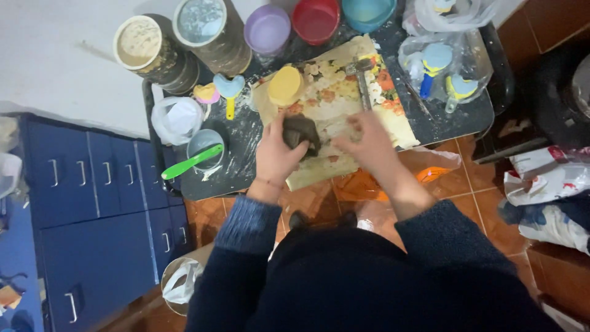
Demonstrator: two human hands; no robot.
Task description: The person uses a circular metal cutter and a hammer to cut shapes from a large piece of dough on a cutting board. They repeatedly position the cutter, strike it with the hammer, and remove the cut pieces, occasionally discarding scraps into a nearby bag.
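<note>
My left hand [276,154] grips a dark brown lump of dough [302,132] on a floral board [344,92] dusted with flour. To the lump's right, my right hand [364,140] lies flat on the board, fingers spread, touching the floured surface. A yellow round cutter [284,85] rests at the board's upper left corner, and a metal tool [362,77] lies along its right part. The board sits on a small black table [246,166].
Two large tins [144,46] [206,24] and purple, red and blue bowls [313,18] line the table's far side. A grey cup with a green spatula [196,157], a heart-shaped cutter [228,91], bagged cutters [439,64], blue drawers [92,203] and tiled floor surround it.
</note>
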